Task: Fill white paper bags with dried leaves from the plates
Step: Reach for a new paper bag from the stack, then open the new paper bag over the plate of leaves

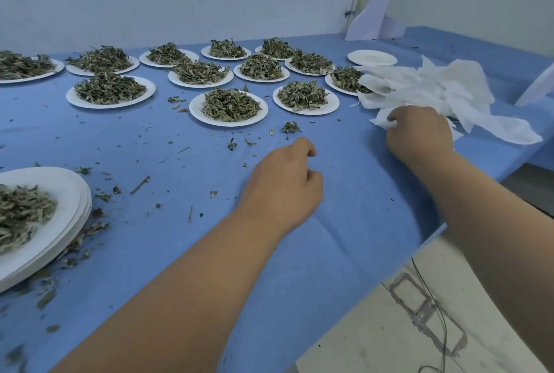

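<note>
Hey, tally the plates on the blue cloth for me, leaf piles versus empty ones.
Single plates with leaves: 12
Stack of plates with leaves on top: 1
Empty plate: 1
Total: 14, counting the stack as one

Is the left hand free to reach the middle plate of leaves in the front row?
Probably yes. The left hand holds nothing, and only blue cloth with loose leaf scraps lies between it and the plate; the right hand is off gripping a paper bag.

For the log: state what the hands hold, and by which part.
The right hand pinches a white paper bag by its near edge. The left hand, loosely curled, holds nothing visible.
</note>
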A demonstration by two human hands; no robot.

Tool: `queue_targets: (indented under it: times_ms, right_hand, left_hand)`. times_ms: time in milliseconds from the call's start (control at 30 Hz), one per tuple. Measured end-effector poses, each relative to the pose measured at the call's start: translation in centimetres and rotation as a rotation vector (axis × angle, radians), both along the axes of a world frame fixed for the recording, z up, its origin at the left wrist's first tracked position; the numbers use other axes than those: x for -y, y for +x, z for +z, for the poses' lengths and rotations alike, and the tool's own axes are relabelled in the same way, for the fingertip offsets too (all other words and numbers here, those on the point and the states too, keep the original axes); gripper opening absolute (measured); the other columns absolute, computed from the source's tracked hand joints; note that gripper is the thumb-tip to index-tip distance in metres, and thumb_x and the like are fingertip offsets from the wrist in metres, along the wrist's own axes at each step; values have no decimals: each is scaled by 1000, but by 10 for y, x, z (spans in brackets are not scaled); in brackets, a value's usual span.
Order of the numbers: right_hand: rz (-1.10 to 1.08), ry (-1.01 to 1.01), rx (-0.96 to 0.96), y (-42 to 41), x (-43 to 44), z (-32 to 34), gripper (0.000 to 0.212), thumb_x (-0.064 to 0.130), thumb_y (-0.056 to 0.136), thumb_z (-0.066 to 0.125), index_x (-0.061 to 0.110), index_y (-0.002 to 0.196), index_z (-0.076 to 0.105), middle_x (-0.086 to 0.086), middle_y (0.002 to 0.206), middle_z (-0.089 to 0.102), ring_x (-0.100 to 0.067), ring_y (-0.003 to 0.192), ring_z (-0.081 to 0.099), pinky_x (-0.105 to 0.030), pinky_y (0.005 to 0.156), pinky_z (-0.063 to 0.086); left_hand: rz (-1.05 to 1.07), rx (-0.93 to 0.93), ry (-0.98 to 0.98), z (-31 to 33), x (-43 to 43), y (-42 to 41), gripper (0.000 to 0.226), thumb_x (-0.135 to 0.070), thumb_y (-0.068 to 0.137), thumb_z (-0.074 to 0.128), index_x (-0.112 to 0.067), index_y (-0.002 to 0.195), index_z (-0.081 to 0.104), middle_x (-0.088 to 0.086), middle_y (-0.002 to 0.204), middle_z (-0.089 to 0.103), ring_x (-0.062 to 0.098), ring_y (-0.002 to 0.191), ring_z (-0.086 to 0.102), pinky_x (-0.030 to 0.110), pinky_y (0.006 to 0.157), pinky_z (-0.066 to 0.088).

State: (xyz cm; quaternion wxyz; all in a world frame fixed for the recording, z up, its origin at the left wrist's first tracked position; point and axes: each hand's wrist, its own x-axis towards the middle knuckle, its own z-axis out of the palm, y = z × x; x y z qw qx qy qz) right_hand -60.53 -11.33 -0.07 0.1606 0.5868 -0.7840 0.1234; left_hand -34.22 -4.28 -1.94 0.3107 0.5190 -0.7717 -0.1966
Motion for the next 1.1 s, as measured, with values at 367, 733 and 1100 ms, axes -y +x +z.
queue_targets:
  times_ms: [367,733,1100]
  right_hand:
    - [76,-166,93,-11,18,16,14,1,91,48,14,96,49,-10,79,55,-35,76,47,-42,75,36]
    - [670,-379,1349,128,-50,51,14,12,103,50,20,92,53,6,71,59,-12,64,51,-27,61,43]
    - [778,-16,1986,245,-66,73,11,7,103,50,10,101,61,-8,95,70,-22,81,65,-33,65,56]
  left_hand:
    - [4,-24,-7,-3,3,-1,28,-21,93,48,-25,120,56,-10,106,60,13,99,56,38,83,52]
    - [118,-746,239,29,1,9,38,-33,95,64,-24,132,56,-13,122,61,0,105,60,38,97,53]
    - [36,-1723,383,94,-58,135,17,0,91,65,-6,106,66,10,104,74,17,83,72,22,65,57]
